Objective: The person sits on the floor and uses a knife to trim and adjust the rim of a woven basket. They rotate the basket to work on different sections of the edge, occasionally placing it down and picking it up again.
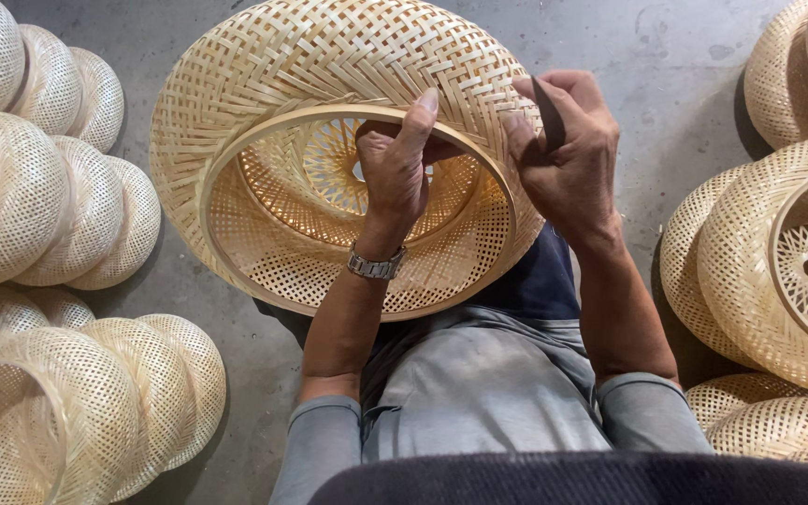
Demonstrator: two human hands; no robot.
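Note:
A large round woven bamboo shade (264, 84) rests tilted on my lap, its open mouth ringed by a bamboo hoop (226, 159). My left hand (396, 173), with a metal wristwatch, reaches inside the mouth and grips the hoop's far edge, thumb pressed on the weave. My right hand (568, 154) is closed around a small dark blade (548, 114), held against the shade's rim just right of the left thumb.
Rows of finished woven shades lie on the concrete floor at the left (39, 196) and lower left (95, 402). More shades, some with open star-patterned ends, are stacked at the right (778, 252). Bare grey floor (675, 65) shows beyond the shade.

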